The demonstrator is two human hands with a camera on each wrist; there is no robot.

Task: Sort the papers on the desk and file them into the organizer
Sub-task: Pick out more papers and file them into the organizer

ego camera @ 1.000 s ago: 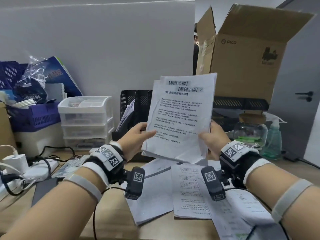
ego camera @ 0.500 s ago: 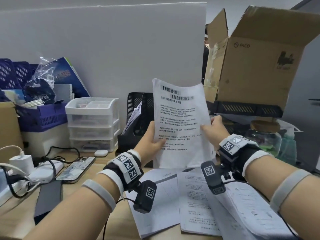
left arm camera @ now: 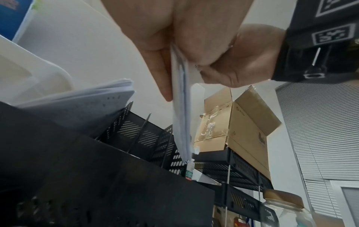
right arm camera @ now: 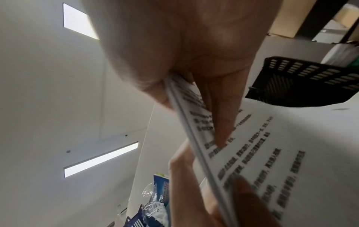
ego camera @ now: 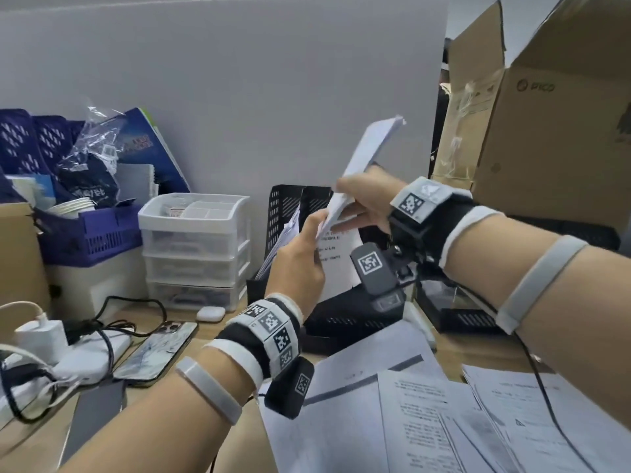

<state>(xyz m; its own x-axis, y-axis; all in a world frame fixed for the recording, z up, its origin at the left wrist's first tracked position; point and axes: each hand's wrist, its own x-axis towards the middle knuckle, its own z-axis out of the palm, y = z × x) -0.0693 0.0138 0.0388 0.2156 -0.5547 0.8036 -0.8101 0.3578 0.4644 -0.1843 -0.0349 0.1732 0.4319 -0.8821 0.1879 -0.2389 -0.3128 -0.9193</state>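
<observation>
A stack of printed papers (ego camera: 370, 145) stands tilted and nearly edge-on above the black mesh organizer (ego camera: 283, 213). My left hand (ego camera: 316, 227) pinches the stack's lower left edge, thumb on the printed face. Higher up, my right hand (ego camera: 345, 199) grips the same stack from the right. In the left wrist view the stack (left arm camera: 180, 107) hangs over the organizer's dividers (left arm camera: 139, 130). The right wrist view shows the printed page (right arm camera: 272, 145) between thumb and fingers. Other filed papers (ego camera: 290, 233) lean in the leftmost slot. Loose sheets (ego camera: 409, 404) lie on the desk in front.
A white drawer unit (ego camera: 194, 240) and a purple basket (ego camera: 88, 233) stand left of the organizer. A cardboard box (ego camera: 546, 131) sits on a black tray at the right. A phone (ego camera: 157, 349), an earbud case (ego camera: 210, 314) and a charger with cables (ego camera: 51, 343) lie at the left.
The stack has turned from facing me to nearly edge-on and moved forward over the organizer. Both hands went forward with it, still holding it.
</observation>
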